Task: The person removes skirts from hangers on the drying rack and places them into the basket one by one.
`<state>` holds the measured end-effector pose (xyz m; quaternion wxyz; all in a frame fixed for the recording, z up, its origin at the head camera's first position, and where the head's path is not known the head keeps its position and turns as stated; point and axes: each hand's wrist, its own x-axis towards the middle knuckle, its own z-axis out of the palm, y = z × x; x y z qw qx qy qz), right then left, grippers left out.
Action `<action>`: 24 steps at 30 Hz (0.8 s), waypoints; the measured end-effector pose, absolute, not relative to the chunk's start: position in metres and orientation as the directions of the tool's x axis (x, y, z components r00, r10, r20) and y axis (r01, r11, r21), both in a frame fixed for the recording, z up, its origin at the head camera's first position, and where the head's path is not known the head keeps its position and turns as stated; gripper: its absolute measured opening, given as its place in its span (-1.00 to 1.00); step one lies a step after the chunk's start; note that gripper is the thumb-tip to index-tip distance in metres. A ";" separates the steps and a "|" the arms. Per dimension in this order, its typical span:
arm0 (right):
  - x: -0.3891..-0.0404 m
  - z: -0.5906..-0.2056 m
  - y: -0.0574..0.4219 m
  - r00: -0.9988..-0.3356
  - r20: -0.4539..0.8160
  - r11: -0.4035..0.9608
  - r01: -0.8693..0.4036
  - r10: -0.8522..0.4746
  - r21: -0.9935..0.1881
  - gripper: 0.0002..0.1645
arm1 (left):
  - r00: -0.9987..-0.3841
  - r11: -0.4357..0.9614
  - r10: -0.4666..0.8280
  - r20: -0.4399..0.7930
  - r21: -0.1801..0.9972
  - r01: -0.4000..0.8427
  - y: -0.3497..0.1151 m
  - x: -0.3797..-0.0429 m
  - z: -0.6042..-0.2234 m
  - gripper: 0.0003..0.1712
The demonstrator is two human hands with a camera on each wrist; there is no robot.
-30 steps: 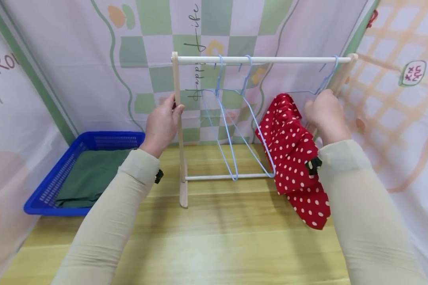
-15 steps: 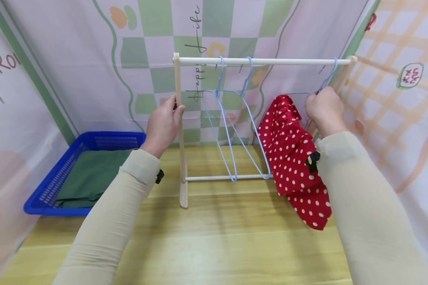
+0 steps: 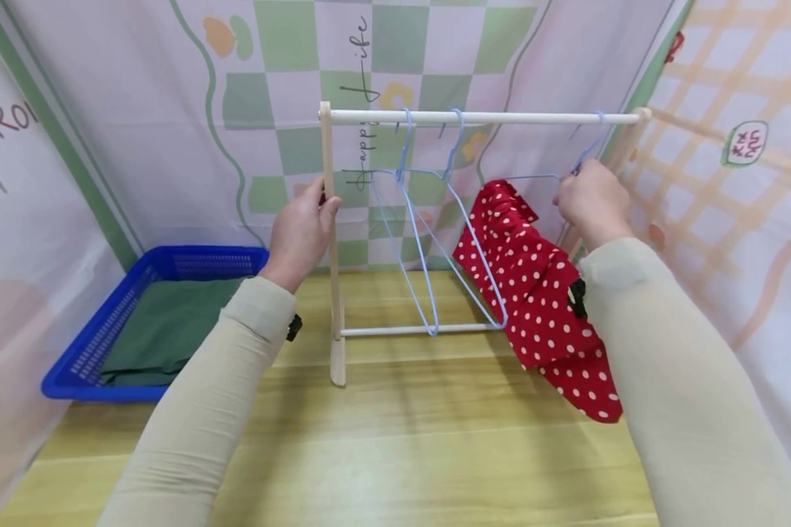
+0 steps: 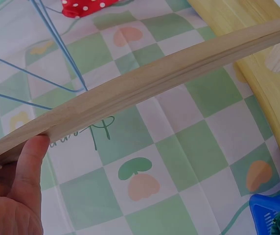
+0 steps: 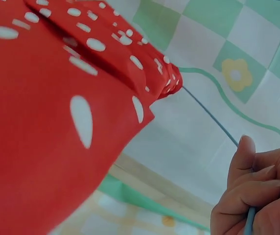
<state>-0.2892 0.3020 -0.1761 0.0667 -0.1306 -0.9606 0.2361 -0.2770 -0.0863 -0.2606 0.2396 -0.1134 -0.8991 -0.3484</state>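
My left hand [image 3: 305, 230] grips the left wooden post [image 3: 332, 271] of a small clothes rack, thumb on the near side. On the right, my right hand [image 3: 593, 201] holds a light blue wire hanger [image 3: 530, 176] near its neck. The hanger's hook loops over the white top rail [image 3: 521, 117]. From this hanger droops a red garment with white dots [image 3: 527, 278], bunched at its left end and hanging low on the right. In the right wrist view, curled fingers [image 5: 252, 191] wrap the hanger's wire, and the dotted cloth fills the left side.
Two bare blue hangers [image 3: 409, 219] hang from the rail left of the garment. A blue basket [image 3: 138, 391] with folded dark green cloth [image 3: 171, 322] stands left of the rack. Patterned curtains [image 3: 270, 95] enclose the wooden table [image 3: 395, 454] at the back and sides.
My right hand and the hanger have shifted a little left, the hook sliding along the rail. The garment's upper end has swung left. My left hand stays on the post.
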 end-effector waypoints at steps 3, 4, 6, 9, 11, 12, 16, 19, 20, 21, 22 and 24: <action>-0.289 -0.174 0.299 -0.964 0.076 0.881 0.201 0.256 -0.428 -0.38 | -0.866 0.729 0.035 0.498 0.580 0.363 -0.086 -0.276 -0.260 -0.65; -0.289 -0.174 0.298 -0.966 0.083 0.893 0.191 0.245 -0.407 -0.38 | -0.868 0.729 0.035 0.496 0.582 0.362 -0.086 -0.276 -0.260 -0.65; -0.289 -0.172 0.296 -0.970 0.093 0.912 0.174 0.224 -0.372 -0.40 | -0.869 0.727 0.035 0.493 0.584 0.361 -0.086 -0.276 -0.260 -0.64; -0.288 -0.169 0.294 -0.976 0.094 0.927 0.155 0.198 -0.343 -0.44 | -0.871 0.729 0.036 0.490 0.583 0.358 -0.086 -0.276 -0.259 -0.63; -0.288 -0.168 0.292 -0.979 0.081 0.928 0.148 0.186 -0.342 -0.46 | -0.873 0.730 0.034 0.486 0.585 0.354 -0.086 -0.276 -0.260 -0.63; -0.288 -0.168 0.292 -0.980 0.077 0.929 0.145 0.181 -0.341 -0.46 | -0.874 0.729 0.033 0.484 0.587 0.352 -0.086 -0.276 -0.260 -0.63; -0.287 -0.167 0.289 -0.984 0.058 0.925 0.138 0.169 -0.354 -0.45 | -0.873 0.732 0.033 0.487 0.583 0.353 -0.086 -0.277 -0.261 -0.64; -0.286 -0.166 0.287 -0.987 0.044 0.927 0.132 0.157 -0.351 -0.44 | -0.867 0.733 0.036 0.498 0.576 0.361 -0.086 -0.278 -0.261 -0.64; -0.285 -0.165 0.286 -0.988 0.039 0.929 0.129 0.152 -0.347 -0.43 | -0.866 0.733 0.037 0.499 0.575 0.363 -0.086 -0.278 -0.261 -0.64; -0.285 -0.164 0.285 -0.989 0.033 0.932 0.127 0.147 -0.340 -0.42 | -0.865 0.732 0.038 0.501 0.575 0.366 -0.086 -0.278 -0.261 -0.65; -0.285 -0.164 0.284 -0.989 0.030 0.934 0.123 0.141 -0.334 -0.41 | -0.864 0.731 0.039 0.502 0.576 0.367 -0.086 -0.278 -0.261 -0.65; -0.285 -0.163 0.282 -0.991 0.026 0.939 0.117 0.132 -0.325 -0.40 | -0.863 0.729 0.039 0.504 0.576 0.370 -0.087 -0.279 -0.261 -0.65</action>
